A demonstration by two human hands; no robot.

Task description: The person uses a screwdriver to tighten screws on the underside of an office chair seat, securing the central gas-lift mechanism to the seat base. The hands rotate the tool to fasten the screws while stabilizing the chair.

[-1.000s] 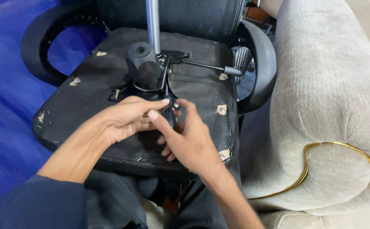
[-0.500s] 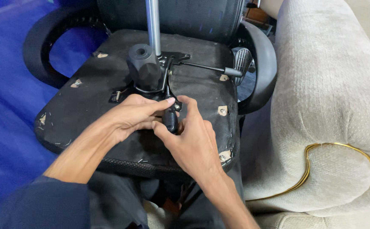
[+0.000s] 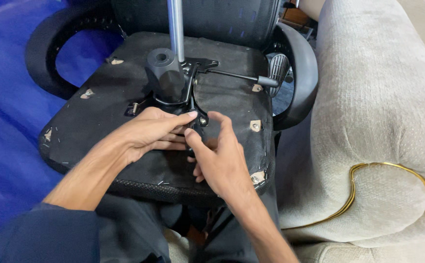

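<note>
Our left hand (image 3: 149, 130) and right hand (image 3: 217, 156) meet over the upturned chair seat (image 3: 100, 112) — fingertips at a small bolt (image 3: 202, 120). Fingers loosely curled; whether they pinch it, we cannot tell.

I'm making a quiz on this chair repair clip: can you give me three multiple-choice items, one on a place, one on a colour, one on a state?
1. Where do both hands meet?
A. at the bolt below the mechanism
B. on the armrest
C. on the sofa

2. What colour is the floor covering on the left?
A. red
B. blue
C. green

3. How does the chair lie?
A. upright
B. folded flat
C. overturned, seat underside up

Answers:
1 A, the left hand and right hand close on the bolt by the mechanism.
2 B, the covering is blue.
3 C, the seat shows its underside with the lever exposed.
</note>
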